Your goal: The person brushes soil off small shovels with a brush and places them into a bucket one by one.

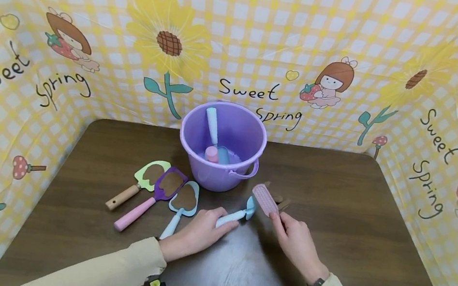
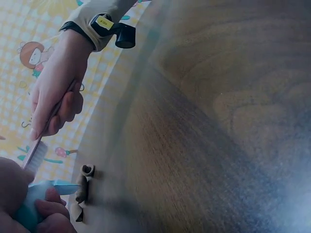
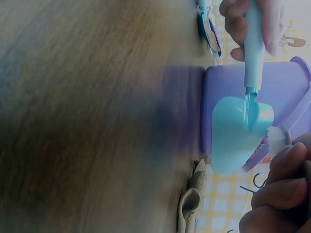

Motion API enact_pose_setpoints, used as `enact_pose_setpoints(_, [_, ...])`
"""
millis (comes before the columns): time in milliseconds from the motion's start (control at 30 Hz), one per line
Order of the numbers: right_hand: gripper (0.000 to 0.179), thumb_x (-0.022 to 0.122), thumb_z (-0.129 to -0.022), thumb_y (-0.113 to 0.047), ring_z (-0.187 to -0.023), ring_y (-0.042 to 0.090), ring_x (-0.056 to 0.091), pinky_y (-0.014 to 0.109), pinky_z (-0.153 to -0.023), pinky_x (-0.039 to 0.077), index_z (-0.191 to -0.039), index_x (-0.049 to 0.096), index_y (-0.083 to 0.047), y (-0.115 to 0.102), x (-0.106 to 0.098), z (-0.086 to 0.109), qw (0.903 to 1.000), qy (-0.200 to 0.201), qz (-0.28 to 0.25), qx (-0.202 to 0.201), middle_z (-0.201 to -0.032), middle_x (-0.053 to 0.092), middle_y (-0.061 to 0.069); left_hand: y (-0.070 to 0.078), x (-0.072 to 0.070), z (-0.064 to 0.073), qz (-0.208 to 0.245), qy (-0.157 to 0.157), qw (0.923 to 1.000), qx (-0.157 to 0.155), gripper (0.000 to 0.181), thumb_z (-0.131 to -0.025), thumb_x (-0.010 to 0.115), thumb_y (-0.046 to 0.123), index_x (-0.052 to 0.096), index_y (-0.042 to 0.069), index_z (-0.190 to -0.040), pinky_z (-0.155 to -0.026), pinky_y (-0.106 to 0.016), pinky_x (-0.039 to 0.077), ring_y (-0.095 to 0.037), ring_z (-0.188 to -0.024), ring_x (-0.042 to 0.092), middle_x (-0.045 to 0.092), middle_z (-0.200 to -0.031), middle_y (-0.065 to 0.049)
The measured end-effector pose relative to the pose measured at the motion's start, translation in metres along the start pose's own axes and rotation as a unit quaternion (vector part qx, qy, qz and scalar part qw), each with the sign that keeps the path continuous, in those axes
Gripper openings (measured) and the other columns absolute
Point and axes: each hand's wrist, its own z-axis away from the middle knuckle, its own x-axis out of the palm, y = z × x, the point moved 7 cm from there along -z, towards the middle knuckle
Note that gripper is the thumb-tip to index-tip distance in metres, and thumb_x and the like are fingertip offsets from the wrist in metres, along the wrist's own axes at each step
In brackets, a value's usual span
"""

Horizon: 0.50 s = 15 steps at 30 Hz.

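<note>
My left hand [image 1: 204, 225] grips a small light blue trowel [image 3: 238, 133] by its pale handle, the blade pointing away to the right. In my right hand [image 1: 297, 242] is a mauve brush [image 1: 265, 200], its back upward in the head view. Pale bristles [image 3: 278, 140] show in the right wrist view, right at the edge of the trowel blade. Both tools are held over the table, in front of the purple bucket [image 1: 224, 176]. The left wrist view shows my right hand [image 2: 58, 92] with its fingers curled round the brush handle.
Behind the brush lie several brown curled pieces [image 3: 192, 201]. Inside the bucket are a tool with a pale blue handle [image 1: 212, 125] and a pink round piece [image 1: 212, 154]. To its left lie green [image 1: 141, 180], purple [image 1: 156, 191] and blue-framed [image 1: 172, 206] tools. Patterned cloth [image 1: 243, 42] surrounds the table.
</note>
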Motion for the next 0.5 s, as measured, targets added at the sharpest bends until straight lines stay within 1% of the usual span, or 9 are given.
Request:
enact_pose_setpoints(100, [0.024, 0.064, -0.105, -0.025, -0.053, 0.010, 0.042, 0.024, -0.049, 0.034, -0.093, 0.069, -0.005, -0.0024, 0.0005, -0.0006, 1.0000, -0.001, -0.003, -0.003, -0.064, 0.045, -0.004, 0.0012, -0.0021, 0.0005, 0.008, 0.017, 0.9998, 0.003, 0.024, -0.098, 0.075, 0.030, 0.067, 0.008, -0.100, -0.055, -0.025, 0.045, -0.007, -0.060, 0.052, 0.059, -0.072, 0.005])
enact_pose_setpoints(200, [0.025, 0.063, -0.106, -0.025, -0.054, 0.010, 0.043, 0.024, -0.049, 0.034, -0.093, 0.069, -0.004, -0.0038, -0.0001, -0.0012, 0.9999, -0.001, -0.010, -0.003, -0.064, 0.045, -0.004, 0.0024, -0.0035, 0.0000, 0.005, 0.028, 0.9995, 0.015, 0.017, -0.099, 0.073, 0.024, 0.067, 0.008, -0.100, -0.055, -0.024, 0.044, -0.007, -0.060, 0.052, 0.059, -0.072, 0.005])
enact_pose_setpoints(267, [0.026, 0.063, -0.106, -0.026, -0.054, 0.010, 0.043, 0.024, -0.049, 0.035, -0.096, 0.070, -0.004, -0.0043, 0.0001, -0.0014, 0.9999, -0.005, -0.015, -0.001, -0.065, 0.046, -0.004, 0.0028, -0.0033, -0.0006, 0.002, 0.023, 0.9995, 0.019, 0.014, -0.101, 0.070, 0.023, 0.068, 0.008, -0.101, -0.055, -0.024, 0.044, -0.006, -0.060, 0.051, 0.058, -0.071, 0.006])
enact_pose_setpoints(400, [0.027, 0.062, -0.106, -0.029, -0.055, 0.010, 0.043, 0.025, -0.050, 0.037, -0.100, 0.071, -0.005, -0.0053, 0.0025, -0.0021, 0.9996, -0.020, -0.021, 0.000, -0.065, 0.044, -0.004, 0.0015, -0.0004, -0.0011, 0.006, 0.001, 0.9999, 0.015, 0.018, -0.104, 0.066, 0.026, 0.068, 0.009, -0.103, -0.054, -0.024, 0.043, -0.005, -0.059, 0.050, 0.057, -0.071, 0.007])
enact_pose_setpoints(500, [0.026, 0.061, -0.107, -0.029, -0.055, 0.009, 0.041, 0.025, -0.051, 0.036, -0.092, 0.068, -0.009, -0.0067, 0.0058, -0.0031, 0.9995, -0.023, -0.017, -0.012, -0.063, 0.040, -0.007, 0.0004, 0.0009, -0.0014, 0.014, -0.005, 0.9998, 0.009, 0.021, -0.106, 0.062, 0.028, 0.068, 0.009, -0.104, -0.055, -0.024, 0.042, -0.006, -0.059, 0.050, 0.056, -0.071, 0.007])
